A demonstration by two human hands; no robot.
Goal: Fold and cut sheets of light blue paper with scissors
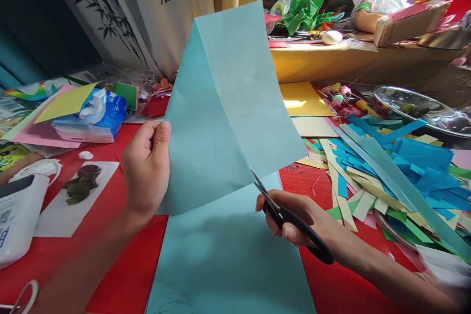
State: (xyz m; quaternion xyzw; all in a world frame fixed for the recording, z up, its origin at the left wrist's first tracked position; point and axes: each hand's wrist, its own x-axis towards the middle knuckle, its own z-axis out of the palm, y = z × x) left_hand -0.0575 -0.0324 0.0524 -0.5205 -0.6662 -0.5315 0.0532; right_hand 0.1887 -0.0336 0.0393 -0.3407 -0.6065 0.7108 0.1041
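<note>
Pinched at its left edge, a light blue sheet of paper (209,142) is held up by my left hand (149,162). A crease runs down the sheet, and its right part (250,88) bends away from the left. Black-handled scissors (279,213) are in my right hand (298,216). Their tips meet the sheet's lower edge at the crease; the blades look nearly closed there. Beneath the raised sheet, more light blue paper (235,260) lies on the red table.
Cut paper strips (375,176) in several colours pile up on the right, near a shiny metal bowl (423,108). A tissue pack (91,117) and a white device (22,216) stand on the left. A cluttered ledge (353,59) runs behind.
</note>
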